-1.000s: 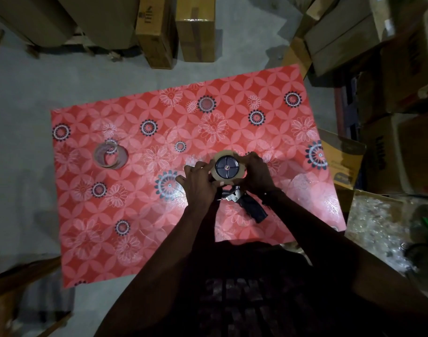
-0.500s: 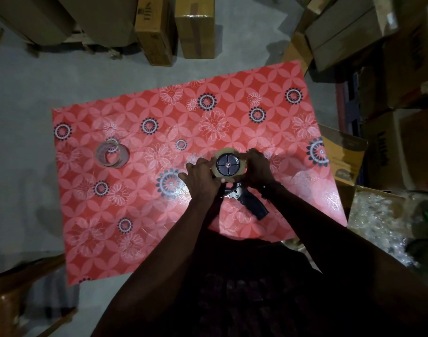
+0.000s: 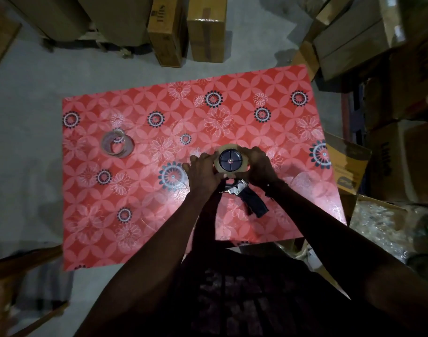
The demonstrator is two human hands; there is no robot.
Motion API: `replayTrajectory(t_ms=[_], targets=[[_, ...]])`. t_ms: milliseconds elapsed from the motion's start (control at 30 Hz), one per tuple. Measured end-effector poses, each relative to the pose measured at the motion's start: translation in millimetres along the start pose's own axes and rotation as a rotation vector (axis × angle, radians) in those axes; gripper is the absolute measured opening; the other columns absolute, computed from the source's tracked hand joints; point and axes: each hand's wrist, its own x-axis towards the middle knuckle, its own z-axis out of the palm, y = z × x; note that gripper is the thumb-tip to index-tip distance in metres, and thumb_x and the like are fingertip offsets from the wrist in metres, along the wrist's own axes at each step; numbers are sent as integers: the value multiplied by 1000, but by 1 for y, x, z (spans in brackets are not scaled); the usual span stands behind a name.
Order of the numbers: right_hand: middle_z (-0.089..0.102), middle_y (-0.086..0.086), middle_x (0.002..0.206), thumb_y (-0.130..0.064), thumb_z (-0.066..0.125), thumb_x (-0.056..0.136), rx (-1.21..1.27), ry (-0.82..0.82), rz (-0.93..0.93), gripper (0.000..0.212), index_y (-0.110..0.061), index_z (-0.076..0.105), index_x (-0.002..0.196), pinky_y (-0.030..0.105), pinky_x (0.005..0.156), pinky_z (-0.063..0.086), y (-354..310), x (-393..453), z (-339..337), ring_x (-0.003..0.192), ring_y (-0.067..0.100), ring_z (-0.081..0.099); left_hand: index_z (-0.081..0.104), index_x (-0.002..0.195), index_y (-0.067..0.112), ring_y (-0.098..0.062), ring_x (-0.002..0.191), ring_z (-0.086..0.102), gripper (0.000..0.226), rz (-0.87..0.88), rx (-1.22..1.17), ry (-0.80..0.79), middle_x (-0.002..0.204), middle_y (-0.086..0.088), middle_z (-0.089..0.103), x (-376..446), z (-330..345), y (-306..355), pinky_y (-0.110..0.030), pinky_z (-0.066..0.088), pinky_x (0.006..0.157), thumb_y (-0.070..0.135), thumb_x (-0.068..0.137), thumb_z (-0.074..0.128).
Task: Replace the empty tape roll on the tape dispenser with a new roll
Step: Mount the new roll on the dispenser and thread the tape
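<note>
Nearest to me, my forearms cross the near edge of the worktop [image 3: 91, 227], a red sheet printed with flowers, and meet past its middle, toward the right. The dark handle of the tape dispenser [image 3: 253, 203] lies on the worktop between my wrists, pointing back at me and to the right, its metal frame just beyond it. My left hand [image 3: 203, 170] and my right hand [image 3: 259, 166] sit on either side of the new tape roll [image 3: 232, 175], fingers curled round its tan rim, so both are clamped on it with the roll between them. The roll sits round the dispenser's dark hub [image 3: 230, 160], face up to me; I cannot tell whether it is fully seated.

Left of my hands the worktop runs on as a broad stretch of printed sheet. Well apart from the dispenser, near the far left, the empty tape roll [image 3: 117, 145] lies flat. Beyond my hands there is more sheet up to the far edge.

Past the far edge is grey floor [image 3: 37, 81], then cardboard boxes [image 3: 205, 27] standing upright. Stacked boxes crowd close along the right edge, and a wooden piece [image 3: 25, 268] sits by the near left corner.
</note>
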Motion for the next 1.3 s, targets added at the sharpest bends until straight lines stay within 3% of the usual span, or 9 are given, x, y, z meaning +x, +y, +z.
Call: replayTrajectory(t_ms=[67, 167, 267, 400, 533, 800, 1000, 1133, 1300], targets=[[71, 22, 107, -71, 74, 66, -18, 6, 19, 101, -4, 60, 140, 48, 75, 59, 4, -1, 6, 93, 39, 66, 52, 149, 33, -31, 127, 47, 72, 26, -48, 7, 137, 1, 63, -2, 4, -5, -46, 31, 98, 40, 84, 82], [66, 22, 113, -59, 83, 63, -49, 38, 38, 102, 0, 54, 140, 47, 75, 59, -1, -3, 7, 97, 41, 64, 58, 143, 22, -33, 129, 49, 70, -2, -212, 98, 139, -4, 60, -11, 6, -14, -49, 41, 105, 26, 78, 84], [64, 25, 112, -72, 74, 57, -98, 69, 28, 113, 2, 53, 140, 48, 78, 58, -7, 2, 10, 98, 44, 64, 57, 137, 15, -34, 122, 53, 64, -107, -389, 157, 131, -14, 58, -25, 13, -24, -41, 45, 98, 22, 79, 84], [57, 23, 121, -73, 81, 57, -236, 31, 100, 111, -2, 53, 137, 50, 81, 55, -19, 3, 18, 105, 43, 60, 60, 130, 15, -25, 95, 71, 54, -163, -722, 157, 97, 0, 70, -37, 26, -30, -45, 61, 82, 18, 82, 83], [53, 23, 131, -56, 93, 59, -318, -10, 83, 110, -3, 48, 144, 51, 80, 58, -17, 3, 19, 110, 42, 57, 63, 126, 14, -23, 91, 72, 48, -160, -796, 194, 89, 7, 68, -35, 28, -27, -45, 62, 80, 7, 81, 80], [53, 35, 135, -21, 101, 52, -147, -76, 31, 113, 6, 49, 150, 62, 81, 56, 0, 9, 13, 107, 54, 56, 56, 116, 20, -7, 76, 65, 43, -116, -743, 64, 87, 10, 64, -18, 5, -30, -23, 55, 68, 6, 83, 81], [57, 34, 130, -35, 102, 49, -170, 19, 96, 114, 6, 54, 144, 56, 82, 55, -13, 11, 20, 106, 53, 58, 67, 128, 18, -25, 102, 67, 42, -7, -437, 90, 118, -8, 66, 5, 2, -25, -31, 52, 85, 17, 86, 75], [52, 27, 141, -37, 101, 55, -171, 22, 92, 116, 0, 48, 152, 54, 82, 55, -21, 10, 16, 118, 48, 53, 69, 127, 23, -31, 109, 66, 36, -16, -323, 143, 123, -7, 64, 7, 10, -21, -40, 52, 86, 26, 92, 69], [50, 27, 140, -45, 90, 61, 85, 76, 192, 112, -3, 43, 154, 50, 104, 50, -22, -15, 16, 129, 44, 51, 73, 123, 18, -32, 107, 67, 33, 9, -364, 157, 118, -11, 68, 14, 14, -26, -39, 54, 86, 12, 91, 68]])
